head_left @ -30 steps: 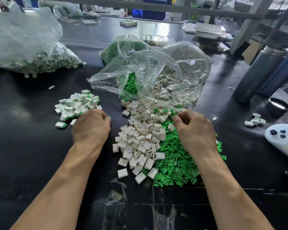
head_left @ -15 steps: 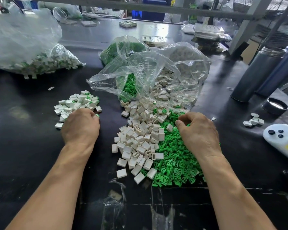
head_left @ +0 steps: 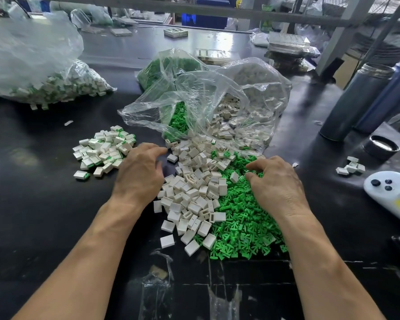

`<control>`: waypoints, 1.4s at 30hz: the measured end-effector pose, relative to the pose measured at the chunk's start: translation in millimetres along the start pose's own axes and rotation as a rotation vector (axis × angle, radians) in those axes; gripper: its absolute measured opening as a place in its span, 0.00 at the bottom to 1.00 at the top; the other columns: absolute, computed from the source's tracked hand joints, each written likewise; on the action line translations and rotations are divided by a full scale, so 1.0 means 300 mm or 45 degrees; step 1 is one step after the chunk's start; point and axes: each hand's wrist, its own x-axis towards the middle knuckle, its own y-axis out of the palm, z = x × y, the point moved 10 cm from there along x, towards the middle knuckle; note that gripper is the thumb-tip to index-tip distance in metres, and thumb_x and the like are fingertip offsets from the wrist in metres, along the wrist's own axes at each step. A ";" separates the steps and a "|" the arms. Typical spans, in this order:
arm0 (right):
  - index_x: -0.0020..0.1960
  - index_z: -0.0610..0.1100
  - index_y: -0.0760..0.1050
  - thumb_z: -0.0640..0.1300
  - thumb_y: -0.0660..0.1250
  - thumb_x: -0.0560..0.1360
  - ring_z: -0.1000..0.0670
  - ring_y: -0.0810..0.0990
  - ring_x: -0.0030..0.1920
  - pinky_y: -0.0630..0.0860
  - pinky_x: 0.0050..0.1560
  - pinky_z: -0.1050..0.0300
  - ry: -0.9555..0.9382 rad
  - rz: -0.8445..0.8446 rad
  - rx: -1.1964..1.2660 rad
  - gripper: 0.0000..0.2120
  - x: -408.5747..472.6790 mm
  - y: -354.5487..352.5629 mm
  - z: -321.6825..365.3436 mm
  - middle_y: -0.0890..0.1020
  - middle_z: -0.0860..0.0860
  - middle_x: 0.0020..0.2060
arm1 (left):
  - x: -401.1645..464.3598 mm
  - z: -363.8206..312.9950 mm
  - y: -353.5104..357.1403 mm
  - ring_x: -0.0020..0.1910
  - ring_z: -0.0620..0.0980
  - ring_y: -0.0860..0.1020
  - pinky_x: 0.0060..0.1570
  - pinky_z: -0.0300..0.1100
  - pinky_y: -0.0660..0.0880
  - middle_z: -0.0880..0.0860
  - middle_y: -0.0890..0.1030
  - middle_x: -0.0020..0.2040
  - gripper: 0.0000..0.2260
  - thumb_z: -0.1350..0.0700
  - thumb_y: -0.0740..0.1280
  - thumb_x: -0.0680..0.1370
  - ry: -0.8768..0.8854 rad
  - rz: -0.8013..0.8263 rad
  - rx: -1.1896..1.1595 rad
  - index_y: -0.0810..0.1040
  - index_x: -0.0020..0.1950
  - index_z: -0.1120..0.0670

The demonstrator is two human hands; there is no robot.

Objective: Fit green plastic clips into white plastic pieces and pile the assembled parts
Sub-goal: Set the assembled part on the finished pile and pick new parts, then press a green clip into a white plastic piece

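Loose white plastic pieces (head_left: 194, 195) lie heaped in the middle of the black table, with a heap of green clips (head_left: 243, 225) on their right. The pile of assembled white-and-green parts (head_left: 104, 151) sits to the left. My left hand (head_left: 139, 174) hovers between that pile and the white heap, its fingers loosely spread and reaching toward the white pieces, with nothing visible in it. My right hand (head_left: 275, 183) rests on the green heap. Its thumb and forefinger curl together at the heap's upper edge and pinch a green clip.
Behind the heaps lie open clear bags of white pieces (head_left: 247, 105) and green clips (head_left: 171, 65). A large bag of assembled parts (head_left: 56, 86) sits far left. On the right stand two metal flasks (head_left: 356, 100), a lid (head_left: 381, 146), a few white pieces (head_left: 351, 167) and a white controller (head_left: 388, 188).
My left hand has left the assembled pile and swung right toward the white pieces, its fingers now spread. My right hand has stayed curled on the green clips.
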 end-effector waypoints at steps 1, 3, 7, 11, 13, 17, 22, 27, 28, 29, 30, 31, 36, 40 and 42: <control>0.65 0.55 0.81 0.54 0.68 0.82 0.45 0.73 0.68 0.70 0.70 0.46 0.010 0.007 -0.023 0.13 0.001 0.002 -0.003 0.77 0.50 0.64 | -0.001 -0.017 0.025 0.71 0.53 0.71 0.73 0.51 0.65 0.51 0.73 0.74 0.18 0.59 0.63 0.84 0.041 0.063 0.017 0.75 0.74 0.51; 0.67 0.54 0.79 0.54 0.68 0.82 0.45 0.73 0.68 0.70 0.71 0.45 0.028 0.035 -0.066 0.15 0.002 0.010 -0.005 0.77 0.50 0.64 | -0.004 -0.029 0.062 0.73 0.51 0.68 0.73 0.52 0.61 0.46 0.70 0.77 0.20 0.58 0.61 0.85 0.080 0.160 0.066 0.72 0.76 0.48; 0.66 0.53 0.80 0.53 0.68 0.82 0.44 0.75 0.66 0.72 0.69 0.45 0.024 0.057 -0.065 0.14 0.003 0.020 0.001 0.78 0.49 0.64 | -0.004 -0.038 0.055 0.67 0.51 0.73 0.69 0.52 0.63 0.47 0.80 0.68 0.15 0.58 0.65 0.83 0.099 0.120 -0.011 0.79 0.69 0.48; 0.60 0.52 0.84 0.51 0.69 0.81 0.44 0.79 0.60 0.74 0.64 0.49 0.006 -0.001 -0.020 0.09 -0.003 0.016 0.017 0.81 0.49 0.59 | -0.010 -0.041 0.033 0.60 0.52 0.76 0.67 0.54 0.68 0.50 0.83 0.58 0.08 0.57 0.70 0.81 0.085 0.030 -0.039 0.83 0.59 0.50; 0.57 0.52 0.84 0.50 0.69 0.82 0.45 0.79 0.57 0.75 0.62 0.50 0.001 -0.012 -0.001 0.08 -0.006 0.019 0.024 0.82 0.49 0.57 | -0.012 -0.038 0.030 0.59 0.52 0.76 0.67 0.55 0.69 0.50 0.83 0.56 0.07 0.56 0.72 0.80 0.075 0.016 -0.058 0.83 0.57 0.50; 0.56 0.50 0.84 0.49 0.69 0.81 0.45 0.79 0.57 0.75 0.61 0.49 0.001 -0.035 0.014 0.07 -0.006 0.014 0.028 0.82 0.49 0.56 | -0.011 -0.041 0.024 0.57 0.52 0.77 0.65 0.54 0.71 0.50 0.82 0.52 0.09 0.55 0.72 0.80 0.082 -0.005 -0.070 0.83 0.60 0.50; 0.59 0.51 0.82 0.56 0.69 0.81 0.44 0.77 0.62 0.74 0.67 0.44 0.053 -0.006 -0.046 0.12 -0.007 -0.003 0.009 0.80 0.49 0.58 | -0.011 -0.047 0.022 0.57 0.51 0.76 0.64 0.52 0.73 0.50 0.79 0.53 0.13 0.53 0.69 0.82 0.086 -0.025 -0.084 0.82 0.65 0.51; 0.54 0.51 0.81 0.62 0.69 0.79 0.45 0.78 0.59 0.74 0.65 0.46 0.117 0.052 -0.168 0.15 -0.011 -0.014 -0.017 0.81 0.50 0.54 | -0.021 -0.063 0.014 0.54 0.46 0.76 0.61 0.47 0.77 0.44 0.76 0.50 0.11 0.53 0.70 0.81 0.083 -0.035 -0.199 0.82 0.63 0.50; 0.52 0.51 0.81 0.62 0.70 0.78 0.45 0.78 0.58 0.74 0.65 0.47 0.125 0.062 -0.169 0.15 -0.011 -0.015 -0.020 0.81 0.51 0.52 | -0.024 -0.070 0.015 0.52 0.44 0.76 0.60 0.45 0.77 0.42 0.75 0.49 0.09 0.54 0.70 0.81 0.091 -0.030 -0.215 0.81 0.61 0.50; 0.50 0.51 0.81 0.62 0.70 0.78 0.45 0.79 0.56 0.74 0.64 0.47 0.131 0.069 -0.159 0.14 -0.011 -0.016 -0.023 0.82 0.51 0.51 | -0.026 -0.075 0.014 0.49 0.42 0.76 0.58 0.44 0.78 0.40 0.75 0.48 0.09 0.54 0.70 0.81 0.098 -0.025 -0.239 0.81 0.61 0.49; 0.49 0.52 0.82 0.61 0.71 0.78 0.46 0.79 0.55 0.74 0.64 0.47 0.135 0.076 -0.144 0.12 -0.011 -0.015 -0.024 0.83 0.51 0.50 | -0.027 -0.080 0.013 0.48 0.40 0.75 0.56 0.43 0.78 0.40 0.75 0.48 0.08 0.55 0.70 0.81 0.101 -0.021 -0.275 0.81 0.60 0.49; 0.48 0.52 0.82 0.59 0.71 0.79 0.46 0.79 0.53 0.75 0.64 0.47 0.137 0.078 -0.127 0.11 -0.010 -0.015 -0.025 0.83 0.51 0.49 | -0.028 -0.084 0.011 0.47 0.39 0.76 0.55 0.42 0.79 0.41 0.76 0.48 0.08 0.55 0.70 0.81 0.101 -0.019 -0.316 0.80 0.60 0.49; 0.48 0.52 0.83 0.55 0.70 0.80 0.48 0.75 0.48 0.75 0.61 0.48 0.106 0.026 -0.068 0.07 -0.006 -0.018 -0.017 0.84 0.51 0.49 | -0.037 -0.106 0.014 0.45 0.40 0.76 0.51 0.40 0.79 0.44 0.76 0.49 0.11 0.53 0.68 0.81 0.083 0.011 -0.506 0.80 0.64 0.47; 0.49 0.52 0.83 0.54 0.70 0.80 0.47 0.78 0.48 0.75 0.57 0.49 0.072 -0.067 0.022 0.07 -0.007 -0.025 -0.004 0.84 0.52 0.47 | -0.045 -0.120 0.018 0.45 0.40 0.77 0.49 0.37 0.78 0.43 0.77 0.50 0.08 0.52 0.69 0.81 0.091 0.023 -0.533 0.80 0.60 0.47; 0.50 0.52 0.83 0.55 0.70 0.81 0.46 0.79 0.48 0.74 0.54 0.51 0.046 -0.091 0.055 0.07 -0.009 -0.023 0.007 0.84 0.52 0.46 | -0.049 -0.118 0.021 0.45 0.41 0.78 0.47 0.36 0.79 0.44 0.78 0.50 0.08 0.51 0.70 0.80 0.085 0.039 -0.558 0.79 0.59 0.47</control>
